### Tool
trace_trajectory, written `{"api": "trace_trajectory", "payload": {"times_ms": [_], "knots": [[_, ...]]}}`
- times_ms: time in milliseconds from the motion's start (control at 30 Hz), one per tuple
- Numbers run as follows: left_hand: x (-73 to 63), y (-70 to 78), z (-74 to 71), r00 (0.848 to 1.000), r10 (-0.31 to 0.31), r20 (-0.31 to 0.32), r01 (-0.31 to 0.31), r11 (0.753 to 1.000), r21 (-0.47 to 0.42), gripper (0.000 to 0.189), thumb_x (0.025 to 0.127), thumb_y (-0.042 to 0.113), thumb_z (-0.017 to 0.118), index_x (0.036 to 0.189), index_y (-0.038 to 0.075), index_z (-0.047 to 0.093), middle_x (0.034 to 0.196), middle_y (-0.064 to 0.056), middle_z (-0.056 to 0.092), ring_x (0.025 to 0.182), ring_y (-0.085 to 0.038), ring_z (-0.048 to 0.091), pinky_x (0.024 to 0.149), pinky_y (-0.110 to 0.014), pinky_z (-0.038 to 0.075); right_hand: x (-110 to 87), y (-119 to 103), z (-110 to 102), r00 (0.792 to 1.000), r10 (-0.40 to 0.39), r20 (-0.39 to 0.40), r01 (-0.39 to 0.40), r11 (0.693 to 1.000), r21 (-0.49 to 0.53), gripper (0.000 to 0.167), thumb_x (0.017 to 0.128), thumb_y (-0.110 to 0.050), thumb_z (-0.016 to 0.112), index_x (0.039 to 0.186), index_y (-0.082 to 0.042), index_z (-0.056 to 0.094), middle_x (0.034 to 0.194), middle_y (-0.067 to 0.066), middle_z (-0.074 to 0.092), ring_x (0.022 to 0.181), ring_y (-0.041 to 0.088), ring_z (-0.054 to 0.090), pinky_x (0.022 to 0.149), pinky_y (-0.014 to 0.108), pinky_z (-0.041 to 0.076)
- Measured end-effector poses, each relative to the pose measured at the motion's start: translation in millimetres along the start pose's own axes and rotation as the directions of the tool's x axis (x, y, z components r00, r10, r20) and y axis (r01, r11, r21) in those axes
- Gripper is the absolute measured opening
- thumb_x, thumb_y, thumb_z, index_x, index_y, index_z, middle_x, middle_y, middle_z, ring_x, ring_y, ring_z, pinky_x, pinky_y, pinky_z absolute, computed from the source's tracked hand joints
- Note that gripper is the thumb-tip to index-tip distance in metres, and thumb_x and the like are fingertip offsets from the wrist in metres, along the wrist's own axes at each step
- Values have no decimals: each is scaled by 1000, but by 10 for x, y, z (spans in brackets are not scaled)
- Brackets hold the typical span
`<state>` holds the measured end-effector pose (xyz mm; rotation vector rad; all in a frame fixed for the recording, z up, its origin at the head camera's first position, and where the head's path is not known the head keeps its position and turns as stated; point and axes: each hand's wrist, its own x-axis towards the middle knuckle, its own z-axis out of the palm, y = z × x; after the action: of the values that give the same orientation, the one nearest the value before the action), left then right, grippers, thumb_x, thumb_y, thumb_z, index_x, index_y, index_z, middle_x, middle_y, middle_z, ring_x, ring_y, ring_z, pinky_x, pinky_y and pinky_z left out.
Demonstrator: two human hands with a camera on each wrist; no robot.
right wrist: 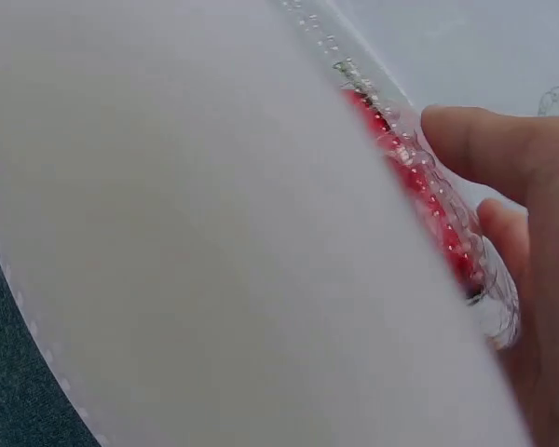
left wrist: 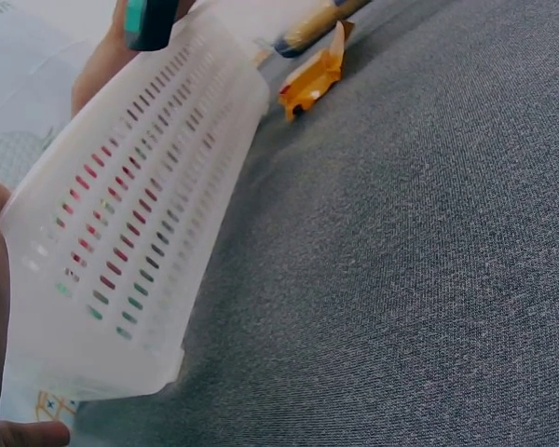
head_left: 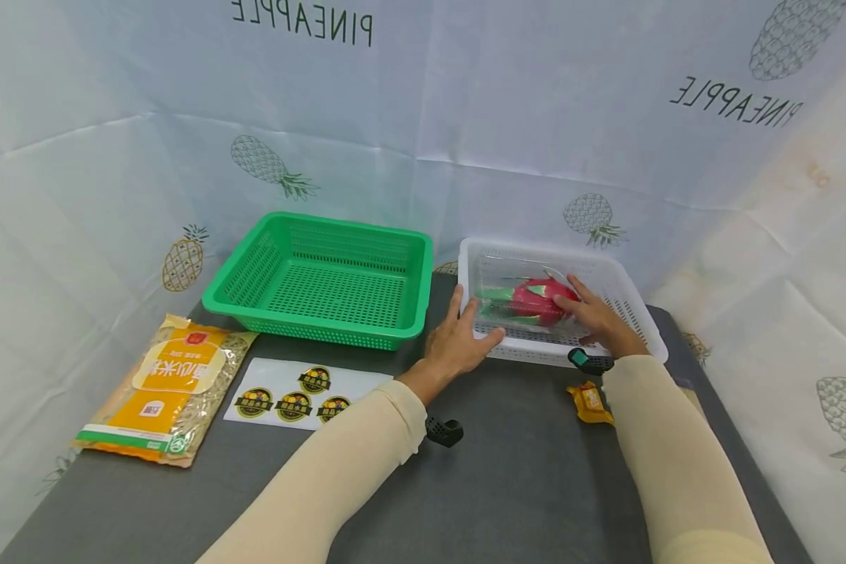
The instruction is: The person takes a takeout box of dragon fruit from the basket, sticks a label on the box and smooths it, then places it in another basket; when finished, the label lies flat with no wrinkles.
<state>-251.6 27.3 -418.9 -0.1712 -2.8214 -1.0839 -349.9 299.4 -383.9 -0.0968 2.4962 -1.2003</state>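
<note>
A clear plastic package of red and green dragon fruit (head_left: 536, 304) lies in the white basket (head_left: 630, 294) at the back right. At the package's right end, my right hand (head_left: 599, 317) rests on it, thumb and forefinger extended over the red part. The right wrist view shows these fingers against the clear plastic (right wrist: 503, 312), with the basket wall hiding much of the package. My left hand (head_left: 458, 352) is at the basket's front left corner, fingers spread and nothing gripped. Red and green show through the basket's slotted wall (left wrist: 121, 219) in the left wrist view.
Left of the white basket stands a green basket (head_left: 268, 317). A grain bag with an orange label (head_left: 169, 392) and a sheet of round stickers (head_left: 289, 399) lie in front of it. Near my right sleeve is a small yellow packet (head_left: 591, 403).
</note>
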Motion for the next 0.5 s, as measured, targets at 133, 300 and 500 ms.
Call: {"api": "trace_trajectory", "payload": {"times_ms": [133, 300, 500], "knots": [[0, -2, 10, 1000, -3, 0, 3, 1000, -9, 83, 89, 65, 50, 154, 19, 28, 161, 6, -4, 127, -29, 47, 89, -48, 44, -25, -13, -10, 1000, 12, -26, -10, 998, 66, 85, 94, -55, 52, 154, -37, -6, 158, 21, -3, 136, 53, 10, 90, 71, 33], [20, -3, 6, 1000, -3, 0, 3, 1000, -10, 84, 89, 65, 51, 154, 18, 28, 161, 5, -4, 127, -30, 47, 90, -48, 44, -68, -78, -11, 996, -25, -84, 39, 986, 160, 79, 96, -51, 51, 155, -36, 1, 159, 17, -3, 138, 52, 9, 92, 72, 29], [21, 5, 7, 1000, 3, -9, -3, 1000, 1, 83, 89, 63, 53, 154, 17, 29, 161, 3, -1, 127, -31, 47, 93, -49, 43, -133, -108, 8, 989, -89, -115, 119, 953, 280, 72, 99, -46, 47, 156, -31, 6, 160, 12, -3, 139, 51, 3, 94, 74, 21]]}}
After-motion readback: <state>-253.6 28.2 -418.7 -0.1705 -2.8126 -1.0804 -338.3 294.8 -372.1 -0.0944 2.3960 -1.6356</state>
